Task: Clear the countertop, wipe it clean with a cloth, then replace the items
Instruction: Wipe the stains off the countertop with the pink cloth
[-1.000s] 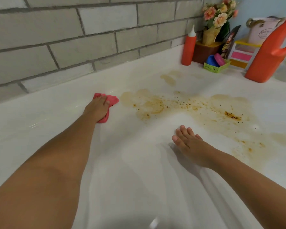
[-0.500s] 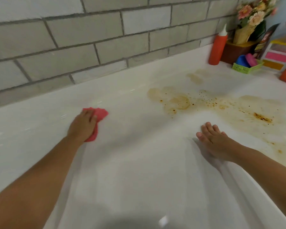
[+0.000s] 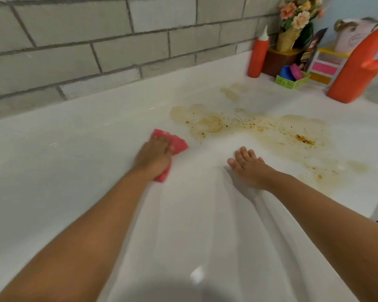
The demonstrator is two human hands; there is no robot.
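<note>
My left hand (image 3: 155,156) lies palm down on a pink cloth (image 3: 179,143) and presses it against the white countertop (image 3: 74,149); the cloth shows past my fingertips and under my wrist. It sits just left of a wide brown, speckled stain (image 3: 277,134) that spreads right across the counter. My right hand (image 3: 249,168) rests flat on the counter with fingers straight, at the near edge of the stain, holding nothing.
At the back right corner stand a red squeeze bottle (image 3: 258,57), a flower pot (image 3: 290,38), a small green basket (image 3: 291,80), a colourful drawer box (image 3: 327,64) and a large orange jug (image 3: 358,68). A grey brick wall (image 3: 118,40) backs the counter.
My left hand slid the cloth left away from the stain, then back right to its edge. My right hand stayed planted flat on the counter.
</note>
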